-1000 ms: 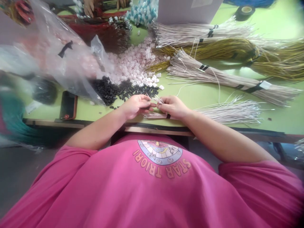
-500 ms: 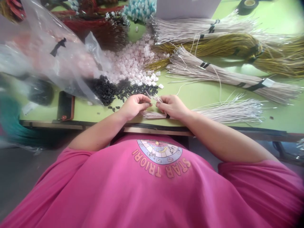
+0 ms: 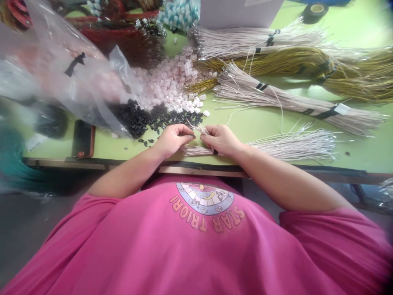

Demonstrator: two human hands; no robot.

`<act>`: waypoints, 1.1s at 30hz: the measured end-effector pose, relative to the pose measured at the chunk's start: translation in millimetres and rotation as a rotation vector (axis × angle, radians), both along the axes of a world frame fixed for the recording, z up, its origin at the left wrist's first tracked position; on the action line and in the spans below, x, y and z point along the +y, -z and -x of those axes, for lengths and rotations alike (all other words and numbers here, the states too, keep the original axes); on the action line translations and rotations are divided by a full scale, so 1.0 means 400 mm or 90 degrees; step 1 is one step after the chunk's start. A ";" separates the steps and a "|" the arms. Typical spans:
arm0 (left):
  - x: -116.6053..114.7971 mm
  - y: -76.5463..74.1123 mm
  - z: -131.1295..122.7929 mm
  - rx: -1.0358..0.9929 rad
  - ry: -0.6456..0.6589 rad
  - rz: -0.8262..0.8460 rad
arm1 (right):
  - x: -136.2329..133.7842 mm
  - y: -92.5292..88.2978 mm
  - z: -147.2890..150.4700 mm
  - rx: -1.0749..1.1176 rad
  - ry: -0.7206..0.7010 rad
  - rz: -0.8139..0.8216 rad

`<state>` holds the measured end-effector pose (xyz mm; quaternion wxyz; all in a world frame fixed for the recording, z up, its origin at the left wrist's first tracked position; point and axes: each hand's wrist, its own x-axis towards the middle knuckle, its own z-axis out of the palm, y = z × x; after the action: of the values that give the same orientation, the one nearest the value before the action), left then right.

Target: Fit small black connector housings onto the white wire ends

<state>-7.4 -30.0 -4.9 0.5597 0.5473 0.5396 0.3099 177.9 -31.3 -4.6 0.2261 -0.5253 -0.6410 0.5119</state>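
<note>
My right hand [image 3: 221,139] is closed around several thin white wires [image 3: 202,129], whose tips fan out up and to the left of its fingers. Just left of them, my left hand [image 3: 172,140] has its thumb and forefinger brought together in a pinch. Whatever lies between those fingertips is too small to make out. Under both hands rests a bundle of white wires [image 3: 291,143] bound with black tape, its long loose end spreading to the right. Small black plastic pieces [image 3: 159,116] lie in a heap just beyond my left hand.
White connector housings [image 3: 172,84] are piled behind the black pieces. Clear plastic bags [image 3: 76,78] and a phone [image 3: 83,138] are at left. More taped white wire bundles [image 3: 288,96] and yellow wires [image 3: 282,61] lie at right, with a tape roll [image 3: 315,13] behind.
The whole view has shifted slightly. Both hands stay in nearly the same place over the bundle, with the right still holding the wires and the left fingers still pinched.
</note>
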 end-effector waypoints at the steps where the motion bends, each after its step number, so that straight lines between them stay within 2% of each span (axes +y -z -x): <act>1: 0.000 0.001 -0.002 0.012 0.003 -0.011 | 0.000 -0.001 0.000 -0.001 -0.002 0.006; 6: 0.001 0.012 -0.007 0.067 0.006 -0.069 | -0.001 -0.001 0.002 0.001 -0.010 0.004; 11: 0.001 0.013 -0.009 0.073 -0.006 -0.084 | 0.001 -0.002 0.002 0.009 -0.011 0.012; 18: 0.007 0.012 -0.018 0.064 0.020 -0.076 | 0.003 0.000 0.003 0.022 -0.003 0.033; 23: 0.015 0.007 -0.009 0.131 0.057 -0.173 | 0.008 0.019 -0.003 0.067 0.054 -0.021; 27: 0.020 -0.003 0.004 0.180 0.074 -0.235 | 0.009 0.020 -0.006 0.130 0.072 0.036; 30: 0.026 -0.010 0.018 0.143 0.048 -0.162 | 0.011 0.013 -0.005 0.152 0.064 0.073; 33: 0.032 -0.016 0.034 -0.042 0.007 -0.007 | 0.013 0.009 -0.005 0.192 0.043 0.107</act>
<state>-20.9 -17.1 1.6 0.5755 0.5429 0.5162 0.3280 179.8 -25.9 -8.1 0.2920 -0.4808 -0.5365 0.6291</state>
